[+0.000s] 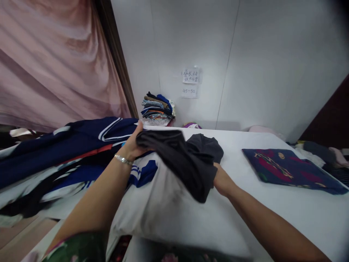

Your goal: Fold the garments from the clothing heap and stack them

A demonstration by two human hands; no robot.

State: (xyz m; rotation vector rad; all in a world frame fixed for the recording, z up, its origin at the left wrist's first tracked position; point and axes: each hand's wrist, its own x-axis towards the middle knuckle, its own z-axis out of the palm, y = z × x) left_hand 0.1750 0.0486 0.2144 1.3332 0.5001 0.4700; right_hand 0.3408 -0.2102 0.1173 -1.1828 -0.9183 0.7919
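Both arms reach forward, each hand gripping.
The left forearm (100, 196) slants up from the lower left to the left hand (133, 146), thumb pointing up, fingers mostly hidden. The right forearm (269, 222) comes in from the lower right; the right hand (223, 181) sits lower in view, its fingertips out of sight.

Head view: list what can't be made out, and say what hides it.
In the head view:
Left hand: some fingers, hidden behind the dark garment.
Right hand: fingertips, hidden by that garment.
That garment: full shape, hidden by its own folds.
Clothes heap: far end, cut off by the left edge.
Purple item: lower part, hidden by the table's far edge.
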